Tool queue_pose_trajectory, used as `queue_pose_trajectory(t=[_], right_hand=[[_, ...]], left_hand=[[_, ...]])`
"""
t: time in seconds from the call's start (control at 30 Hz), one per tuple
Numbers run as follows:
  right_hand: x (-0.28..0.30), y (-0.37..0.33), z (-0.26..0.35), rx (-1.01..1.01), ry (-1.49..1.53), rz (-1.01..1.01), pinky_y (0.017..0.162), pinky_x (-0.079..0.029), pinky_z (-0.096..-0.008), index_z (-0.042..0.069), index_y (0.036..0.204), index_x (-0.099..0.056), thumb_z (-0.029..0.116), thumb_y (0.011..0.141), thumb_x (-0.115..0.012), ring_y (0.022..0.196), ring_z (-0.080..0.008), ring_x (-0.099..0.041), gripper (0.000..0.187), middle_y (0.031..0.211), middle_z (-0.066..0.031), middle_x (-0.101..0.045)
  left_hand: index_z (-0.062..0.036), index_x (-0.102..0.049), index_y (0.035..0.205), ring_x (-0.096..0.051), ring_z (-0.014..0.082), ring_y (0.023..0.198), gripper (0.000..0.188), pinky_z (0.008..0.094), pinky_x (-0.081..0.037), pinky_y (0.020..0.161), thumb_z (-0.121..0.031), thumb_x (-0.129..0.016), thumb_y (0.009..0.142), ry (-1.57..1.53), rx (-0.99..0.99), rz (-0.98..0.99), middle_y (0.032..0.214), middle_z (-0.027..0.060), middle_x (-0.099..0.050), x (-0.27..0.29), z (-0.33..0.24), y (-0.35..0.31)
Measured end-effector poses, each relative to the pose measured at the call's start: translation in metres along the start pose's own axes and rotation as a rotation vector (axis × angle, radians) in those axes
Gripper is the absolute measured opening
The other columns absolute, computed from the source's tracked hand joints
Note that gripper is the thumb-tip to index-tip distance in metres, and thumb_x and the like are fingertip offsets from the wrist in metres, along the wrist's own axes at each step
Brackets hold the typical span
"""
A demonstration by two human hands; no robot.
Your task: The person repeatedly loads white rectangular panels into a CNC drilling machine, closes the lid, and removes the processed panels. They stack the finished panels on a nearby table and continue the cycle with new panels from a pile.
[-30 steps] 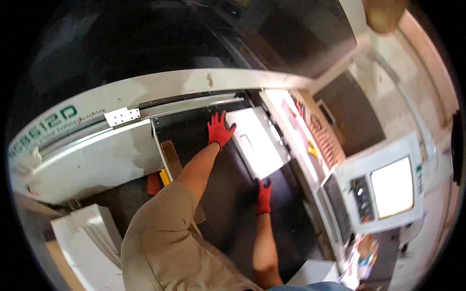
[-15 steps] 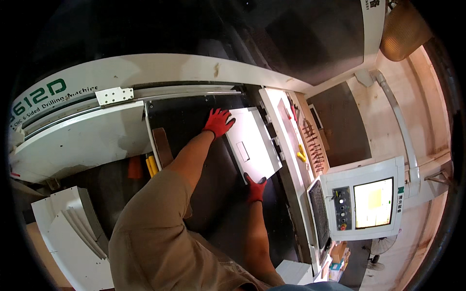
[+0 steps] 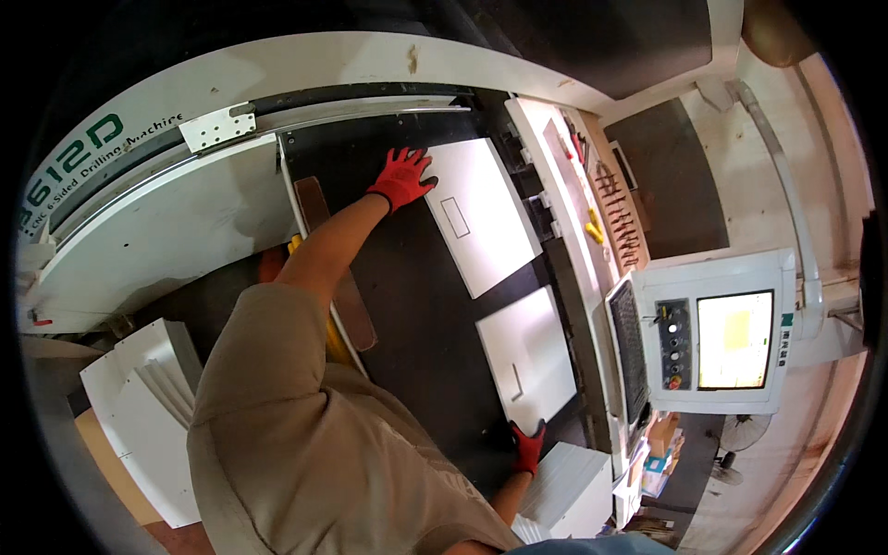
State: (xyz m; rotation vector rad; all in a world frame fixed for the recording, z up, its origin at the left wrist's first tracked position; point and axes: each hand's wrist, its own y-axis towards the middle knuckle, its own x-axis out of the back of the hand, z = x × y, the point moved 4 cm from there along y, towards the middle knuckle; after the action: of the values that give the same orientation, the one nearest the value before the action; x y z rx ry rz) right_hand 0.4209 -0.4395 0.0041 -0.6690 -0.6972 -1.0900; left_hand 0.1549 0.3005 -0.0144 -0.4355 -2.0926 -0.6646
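Note:
Two white panels lie apart on the dark machine bed [image 3: 407,314]. The far panel [image 3: 495,222] has a rectangular outline marked on it; the near panel [image 3: 536,347] shows a narrow slot. My left hand [image 3: 404,178], in a red glove with dark fingertips, is open, fingers spread, at the far panel's left edge. At the near panel's closest edge is my right hand [image 3: 527,450], gloved alike, closed on that edge; its fingers under the panel are hidden.
A control console [image 3: 721,338] with a lit screen and keyboard [image 3: 629,347] stands right. Drill bits [image 3: 618,217] line a wooden rack beyond the bed. Stacked white panels [image 3: 569,490] sit near my right arm, and more panels [image 3: 148,416] at left. A brown strip [image 3: 347,287] borders the bed.
My right hand has moved toward me with the near panel, and a second panel now shows separately beyond it. My left hand stays by the far panel's left edge. The view has shifted.

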Motion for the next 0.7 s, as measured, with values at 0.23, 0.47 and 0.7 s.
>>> queue_pose_trajectory(t=[0.23,0.47,0.7], right_hand=[[0.063,-0.072,0.000,-0.114,-0.426,-0.074,0.105,-0.051,-0.0414,0.002,0.159,-0.039,0.025,0.072,-0.095,0.133,-0.0335,-0.054,0.106,0.150,-0.0210,-0.051],[-0.059,-0.053,0.138,0.381,0.355,-0.104,0.115,-0.040,-0.0541,0.003,0.160,-0.038,0.025,0.076,-0.092,0.140,-0.0424,-0.047,0.102,0.160,-0.0256,-0.040],[-0.209,-0.086,0.247,0.597,-0.401,-0.277,0.104,-0.044,-0.0615,0.017,0.153,-0.050,0.053,0.067,-0.091,0.131,-0.0468,-0.050,0.102,0.152,-0.0260,-0.046]], left_hand=[[-0.0145,-0.054,0.149,-0.034,0.0437,0.149,0.073,0.0611,-0.022,0.122,-0.059,-0.066,0.092,0.006,0.058,-0.057,0.162,0.0230,-0.040,0.036,-0.010,-0.086],[-0.0136,-0.059,0.145,-0.037,0.0468,0.144,0.077,0.0639,-0.021,0.121,-0.061,-0.071,0.086,0.024,0.170,-0.132,0.155,0.0268,-0.044,0.057,-0.040,-0.180],[-0.0114,-0.071,0.125,-0.057,0.0398,0.127,0.072,0.0521,-0.041,0.110,-0.063,-0.081,0.076,-0.339,0.182,-0.287,0.118,0.0161,-0.071,0.079,-0.049,-0.222]])
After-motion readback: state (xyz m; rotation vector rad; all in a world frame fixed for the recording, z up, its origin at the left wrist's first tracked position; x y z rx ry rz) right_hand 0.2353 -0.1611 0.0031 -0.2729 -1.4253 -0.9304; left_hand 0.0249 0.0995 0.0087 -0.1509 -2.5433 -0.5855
